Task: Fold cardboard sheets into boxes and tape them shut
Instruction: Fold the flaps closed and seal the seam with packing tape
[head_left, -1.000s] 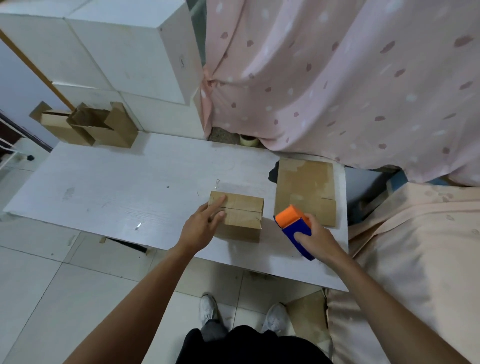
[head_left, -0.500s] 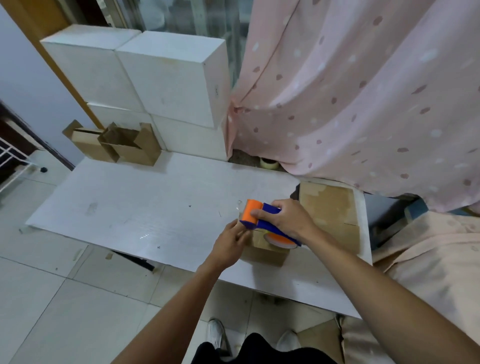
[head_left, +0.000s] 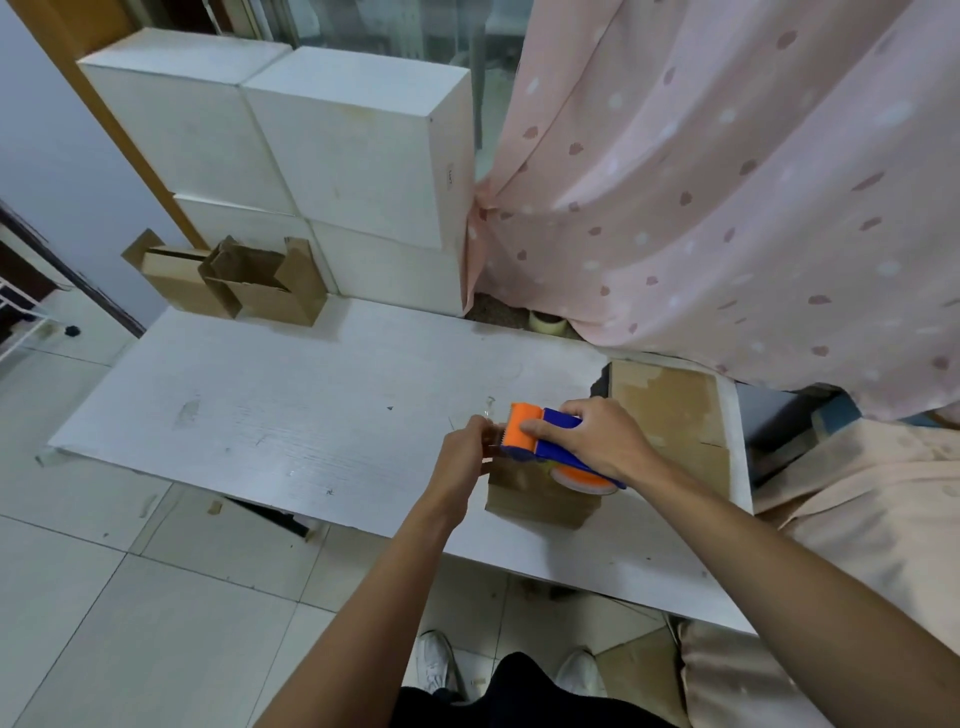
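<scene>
Orange-and-blue tape dispenser (head_left: 540, 436), brown box (head_left: 535, 499), pink spotted curtain (head_left: 727, 182)

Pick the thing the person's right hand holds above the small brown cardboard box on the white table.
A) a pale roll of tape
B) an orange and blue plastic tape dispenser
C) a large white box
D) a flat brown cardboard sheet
B: the right hand grips the orange and blue plastic tape dispenser directly over the small brown cardboard box.

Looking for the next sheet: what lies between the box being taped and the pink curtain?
In the head view, flat cardboard sheets lie on the table between the box and the curtain.
</scene>
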